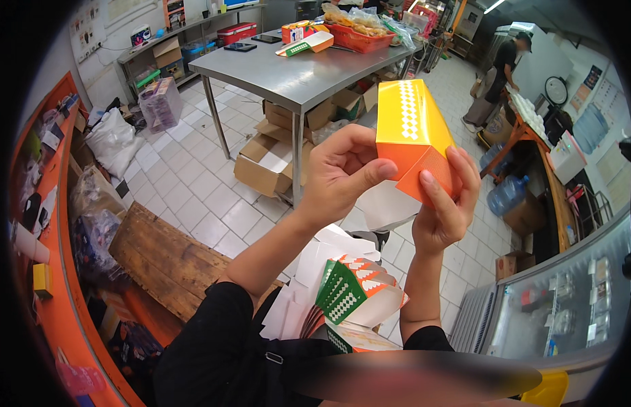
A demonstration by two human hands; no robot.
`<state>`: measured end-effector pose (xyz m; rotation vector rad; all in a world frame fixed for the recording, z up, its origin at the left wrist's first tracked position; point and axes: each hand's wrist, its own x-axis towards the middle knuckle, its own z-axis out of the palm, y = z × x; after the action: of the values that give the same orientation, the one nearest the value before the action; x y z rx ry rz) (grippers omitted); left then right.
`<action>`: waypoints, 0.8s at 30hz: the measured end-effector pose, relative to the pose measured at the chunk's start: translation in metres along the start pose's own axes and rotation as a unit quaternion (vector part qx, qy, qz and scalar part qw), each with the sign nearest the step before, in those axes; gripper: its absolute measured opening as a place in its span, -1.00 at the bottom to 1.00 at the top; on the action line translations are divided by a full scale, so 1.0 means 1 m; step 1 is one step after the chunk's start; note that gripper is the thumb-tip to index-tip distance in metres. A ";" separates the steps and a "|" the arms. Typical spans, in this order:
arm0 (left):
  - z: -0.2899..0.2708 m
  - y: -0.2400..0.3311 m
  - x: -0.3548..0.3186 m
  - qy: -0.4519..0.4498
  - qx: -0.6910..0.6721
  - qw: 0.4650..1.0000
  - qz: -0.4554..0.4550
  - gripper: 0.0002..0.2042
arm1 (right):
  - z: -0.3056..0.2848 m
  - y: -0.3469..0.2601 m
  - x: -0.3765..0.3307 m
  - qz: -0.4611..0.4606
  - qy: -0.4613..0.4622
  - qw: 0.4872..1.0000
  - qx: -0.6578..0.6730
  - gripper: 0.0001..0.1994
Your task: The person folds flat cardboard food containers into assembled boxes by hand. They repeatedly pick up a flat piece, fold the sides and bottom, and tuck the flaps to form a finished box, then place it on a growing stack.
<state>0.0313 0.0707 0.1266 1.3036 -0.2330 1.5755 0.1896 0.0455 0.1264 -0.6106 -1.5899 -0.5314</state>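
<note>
In your lap, a loose bundle of green, orange and white cartons (pixel 340 293) is lying below your forearms. Beyond it you are holding up the yellow-and-orange carton (pixel 405 119), and both hands are touching it, so neither is nearer. Your left hand (pixel 339 166) is pinching its lower left corner, the thumb pressing on the orange end; from there the carton is lying up and to the right. Your right hand (pixel 448 203) is gripping the lower right side with curled fingers, and from it the carton is lying up and to the left. Its long axis seems to be running up and away from you, the orange end facing you, though foreshortening is hiding the exact tilt. A white panel (pixel 386 205) is showing beneath; you cannot tell whether it is joined on. Farther off, a steel table (pixel 261 64) is standing ahead, bearing another opened carton (pixel 305 44) and an orange-red basket (pixel 356 41).
</note>
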 end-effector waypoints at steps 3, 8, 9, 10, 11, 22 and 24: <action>-0.002 -0.010 0.000 -0.018 0.124 0.988 0.089 -0.73 | 0.003 0.000 -0.004 0.031 0.016 0.998 0.055 -0.84; 0.008 -0.023 -0.003 -0.008 0.132 0.988 0.084 -0.68 | 0.008 -0.005 -0.009 0.079 0.096 0.971 0.202 -0.84; 0.011 -0.023 -0.006 0.017 0.123 0.992 0.015 -0.61 | 0.008 -0.006 -0.010 0.085 0.090 0.967 0.222 -0.84; 0.011 -0.024 -0.006 0.020 0.122 0.992 -0.004 -0.59 | 0.007 -0.007 -0.010 0.092 0.084 0.962 0.241 -0.84; 0.011 -0.024 -0.007 0.024 0.121 0.992 -0.023 -0.56 | 0.007 -0.007 -0.010 0.096 0.070 0.965 0.236 -0.83; 0.006 -0.029 -0.011 0.078 0.138 0.983 -0.090 -0.50 | 0.001 0.007 -0.020 0.083 -0.040 0.984 0.152 -0.87; 0.009 -0.030 -0.013 0.082 0.099 0.986 -0.105 -0.54 | 0.003 0.008 -0.025 0.106 0.006 0.982 0.157 -0.85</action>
<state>0.0593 0.0704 0.1065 1.2942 0.1647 1.5426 0.1943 0.0513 0.1007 -0.5273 -1.5336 -0.1203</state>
